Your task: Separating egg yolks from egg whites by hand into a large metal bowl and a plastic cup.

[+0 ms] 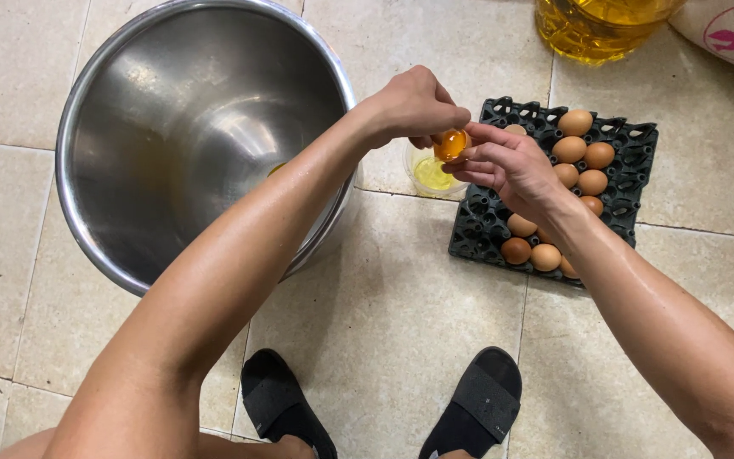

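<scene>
Left hand (414,106): fingers pinched on a cracked egg half (451,144) holding the yolk, open side up.
Right hand (511,166): fingertips cupped at the shell's right edge, touching it.
Small cup (431,174): directly beneath the fingers, holding yellowish liquid.
Steel bowl (206,136): left of both hands.
Egg tray (554,187): right, under the right wrist.
</scene>
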